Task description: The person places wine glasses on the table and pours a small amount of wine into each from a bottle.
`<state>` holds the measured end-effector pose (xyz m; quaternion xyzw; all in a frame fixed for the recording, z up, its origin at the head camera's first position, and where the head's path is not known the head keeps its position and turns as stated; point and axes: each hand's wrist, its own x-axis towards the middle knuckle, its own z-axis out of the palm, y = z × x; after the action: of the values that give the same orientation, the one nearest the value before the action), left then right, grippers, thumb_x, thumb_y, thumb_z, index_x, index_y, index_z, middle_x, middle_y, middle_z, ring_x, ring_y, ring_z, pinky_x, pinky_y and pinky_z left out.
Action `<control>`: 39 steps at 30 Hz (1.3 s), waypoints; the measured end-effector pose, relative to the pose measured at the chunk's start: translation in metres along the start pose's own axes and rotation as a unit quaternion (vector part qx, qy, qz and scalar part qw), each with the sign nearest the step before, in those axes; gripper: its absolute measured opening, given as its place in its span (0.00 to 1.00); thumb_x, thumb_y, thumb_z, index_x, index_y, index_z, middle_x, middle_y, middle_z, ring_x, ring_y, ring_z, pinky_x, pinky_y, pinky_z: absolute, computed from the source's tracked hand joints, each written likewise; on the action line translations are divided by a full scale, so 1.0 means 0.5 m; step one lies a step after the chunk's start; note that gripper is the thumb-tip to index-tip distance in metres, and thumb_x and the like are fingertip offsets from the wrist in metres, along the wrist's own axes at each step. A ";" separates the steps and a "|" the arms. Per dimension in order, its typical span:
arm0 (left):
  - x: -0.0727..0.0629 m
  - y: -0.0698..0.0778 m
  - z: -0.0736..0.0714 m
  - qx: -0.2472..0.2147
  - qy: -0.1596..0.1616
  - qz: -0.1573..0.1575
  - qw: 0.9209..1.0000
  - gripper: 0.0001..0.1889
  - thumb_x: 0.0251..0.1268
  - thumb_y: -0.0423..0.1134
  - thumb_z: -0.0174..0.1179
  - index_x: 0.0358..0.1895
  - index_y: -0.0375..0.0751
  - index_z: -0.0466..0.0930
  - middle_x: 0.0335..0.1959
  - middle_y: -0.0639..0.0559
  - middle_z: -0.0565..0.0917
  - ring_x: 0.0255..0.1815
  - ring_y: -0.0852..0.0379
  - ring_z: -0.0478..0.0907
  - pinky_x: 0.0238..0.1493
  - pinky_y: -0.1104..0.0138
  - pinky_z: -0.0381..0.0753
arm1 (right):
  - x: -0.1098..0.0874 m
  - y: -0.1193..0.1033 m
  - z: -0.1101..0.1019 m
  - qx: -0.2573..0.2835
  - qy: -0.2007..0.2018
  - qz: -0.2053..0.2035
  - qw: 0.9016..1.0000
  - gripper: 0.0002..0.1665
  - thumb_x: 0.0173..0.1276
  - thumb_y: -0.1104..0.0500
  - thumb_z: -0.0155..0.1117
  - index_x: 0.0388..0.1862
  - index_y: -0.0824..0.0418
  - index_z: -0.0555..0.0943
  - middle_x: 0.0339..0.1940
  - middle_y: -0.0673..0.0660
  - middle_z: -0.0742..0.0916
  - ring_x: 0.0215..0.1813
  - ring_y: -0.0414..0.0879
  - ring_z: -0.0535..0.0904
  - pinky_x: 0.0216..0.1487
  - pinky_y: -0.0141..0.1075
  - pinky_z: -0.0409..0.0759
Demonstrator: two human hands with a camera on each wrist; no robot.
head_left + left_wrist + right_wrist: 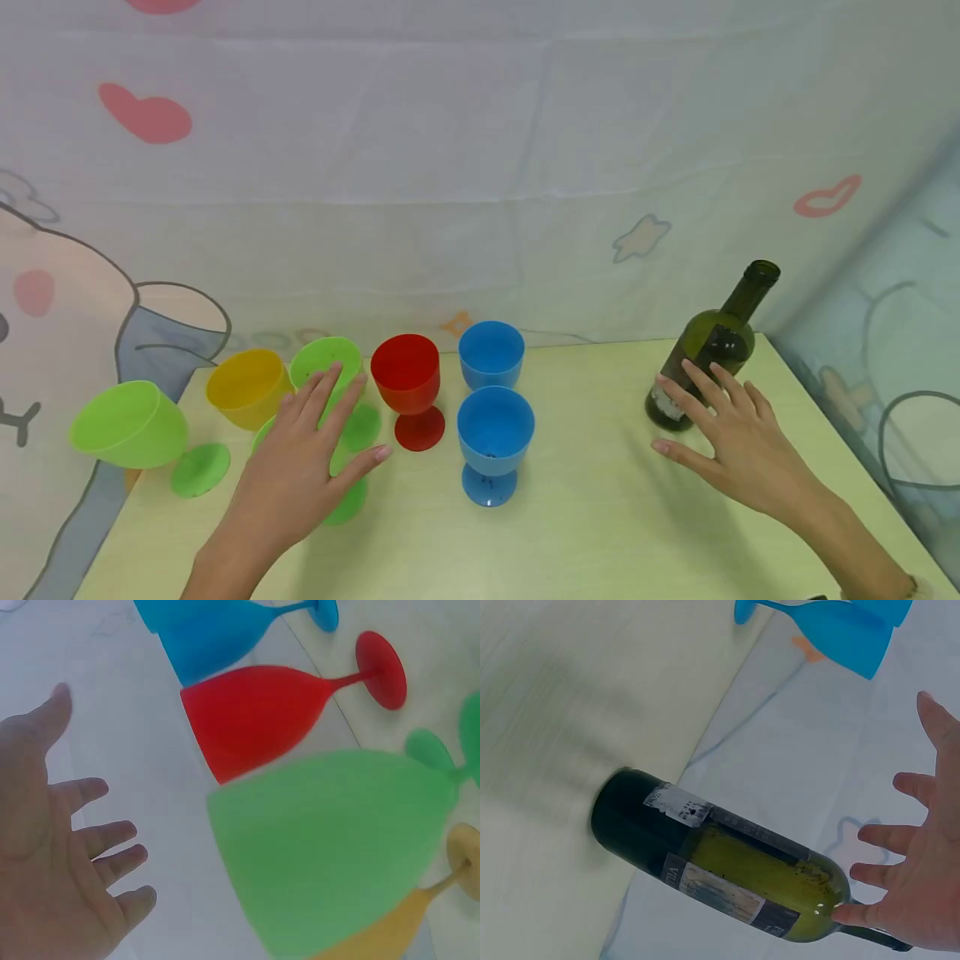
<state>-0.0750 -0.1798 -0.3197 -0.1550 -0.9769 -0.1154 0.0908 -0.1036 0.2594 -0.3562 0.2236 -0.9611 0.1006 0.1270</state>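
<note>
My left hand (300,458) hovers with spread fingers above the green goblets, hiding most of the nearer one; it holds nothing. Beneath its fingers stands a green goblet (318,358), with a yellow goblet (247,387) to its left and a red goblet (406,375) to its right. Two blue goblets, a front one (495,429) and a back one (491,350), stand in the middle. Another green goblet (131,425) is at the far left. My right hand (738,442), fingers apart, is in front of an upright dark green wine bottle (727,859) and grips nothing.
The pale table (570,533) ends at a back edge against a white printed cloth (480,167). More cloth (900,350) hangs along the right side. The goblets stand close together on the left half; the bottle is near the back right corner.
</note>
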 end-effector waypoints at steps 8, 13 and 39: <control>0.028 0.073 0.027 -0.069 -0.027 0.013 0.997 0.43 0.55 0.63 0.56 0.71 0.48 0.52 0.69 0.44 0.57 0.67 0.43 0.56 0.52 0.48 0.71 | -0.004 0.004 -0.005 0.018 0.000 0.010 1.000 0.41 0.60 0.44 0.61 0.70 0.50 0.59 0.64 0.67 0.67 0.61 0.68 0.60 0.51 0.63 0.59; 0.047 0.105 0.056 -0.129 -0.036 0.016 0.991 0.45 0.51 0.61 0.61 0.70 0.46 0.54 0.68 0.46 0.59 0.66 0.47 0.58 0.52 0.52 0.73 | -0.007 0.004 -0.005 0.027 -0.010 0.018 0.999 0.39 0.62 0.44 0.60 0.69 0.53 0.60 0.63 0.68 0.67 0.60 0.68 0.62 0.49 0.63 0.61; 0.092 0.151 0.151 -0.350 -0.063 -0.064 0.932 0.49 0.45 0.55 0.69 0.69 0.40 0.54 0.64 0.43 0.64 0.63 0.42 0.61 0.48 0.47 0.73 | 0.003 0.054 -0.033 0.135 -0.004 0.065 0.989 0.36 0.60 0.53 0.65 0.62 0.68 0.64 0.51 0.68 0.75 0.52 0.65 0.70 0.41 0.58 0.72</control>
<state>-0.1042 -0.0778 -0.3673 -0.1209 -0.8861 -0.4458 -0.0383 -0.1138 0.2868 -0.3436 0.1760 -0.9518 0.2365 0.0852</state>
